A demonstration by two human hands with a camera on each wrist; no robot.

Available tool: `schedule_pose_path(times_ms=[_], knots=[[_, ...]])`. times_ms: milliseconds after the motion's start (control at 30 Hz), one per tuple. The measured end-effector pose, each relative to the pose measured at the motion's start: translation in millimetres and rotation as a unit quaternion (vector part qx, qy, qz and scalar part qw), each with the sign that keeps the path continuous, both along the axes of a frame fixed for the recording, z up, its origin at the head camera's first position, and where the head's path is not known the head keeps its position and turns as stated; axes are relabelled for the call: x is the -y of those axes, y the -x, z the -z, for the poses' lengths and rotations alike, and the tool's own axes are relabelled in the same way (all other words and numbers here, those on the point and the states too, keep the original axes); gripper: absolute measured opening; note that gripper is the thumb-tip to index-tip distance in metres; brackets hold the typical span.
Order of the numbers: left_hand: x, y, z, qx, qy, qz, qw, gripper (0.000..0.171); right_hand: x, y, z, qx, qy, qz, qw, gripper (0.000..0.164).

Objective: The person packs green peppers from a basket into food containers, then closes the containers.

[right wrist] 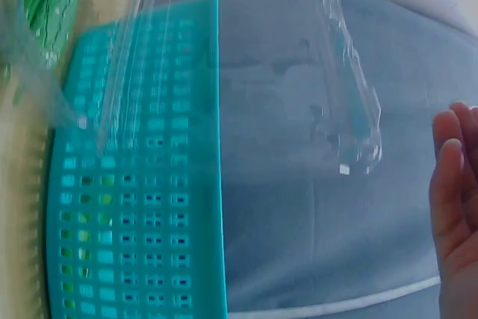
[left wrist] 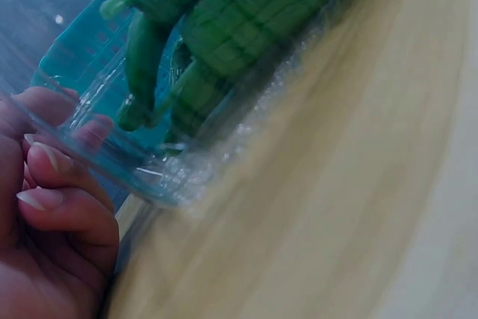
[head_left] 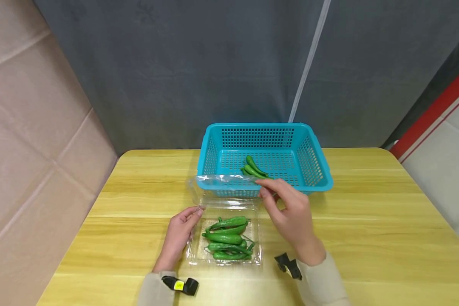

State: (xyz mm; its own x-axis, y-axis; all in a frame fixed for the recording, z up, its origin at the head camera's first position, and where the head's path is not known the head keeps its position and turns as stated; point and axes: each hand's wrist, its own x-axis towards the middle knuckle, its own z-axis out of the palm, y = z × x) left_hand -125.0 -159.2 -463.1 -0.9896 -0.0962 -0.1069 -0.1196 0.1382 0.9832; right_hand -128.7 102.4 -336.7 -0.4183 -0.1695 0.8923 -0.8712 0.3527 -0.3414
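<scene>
A clear plastic clamshell box (head_left: 191,255) lies on the table with its lid (head_left: 225,183) raised at the far side. Several green peppers (head_left: 225,239) lie in its base. My left hand (head_left: 180,231) pinches the box's left edge near the hinge; in the left wrist view its fingers (left wrist: 67,211) curl at the clear wall. Around the lid's right corner is my right hand (head_left: 290,210), thumb and fingers loosely bent. The right wrist view has the right hand's fingers (right wrist: 450,177) apart from the lid (right wrist: 276,110), with nothing between them.
Behind the box stands a blue perforated basket (head_left: 323,170) with a few green peppers (head_left: 254,167) inside; the raised lid overlaps its front rim. Dark grey cloth (head_left: 199,76) hangs behind the wooden table (head_left: 367,221). A light padded wall (head_left: 53,140) rises at left.
</scene>
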Motion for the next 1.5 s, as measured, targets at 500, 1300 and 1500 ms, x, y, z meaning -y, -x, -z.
schedule_pose_path(times_ms=[500, 1300, 1500], knots=[[-0.1, 0.5, -2.5, -0.009, -0.003, 0.001, 1.0, 0.036, -27.3, 13.9, 9.7, 0.096, -0.011, 0.099, 0.99, 0.024], [-6.5, -9.4, -32.5, 0.013, -0.014, 0.011, 0.9998, 0.03, -37.2, 31.9, 39.9, 0.23, -0.099, 0.169, 0.953, 0.027], [-6.9, -9.5, -30.5, 0.012, -0.009, 0.012, 0.9998, 0.028, -36.4, 36.3, 35.7, 0.284, -0.124, 0.173, 0.935, 0.029]])
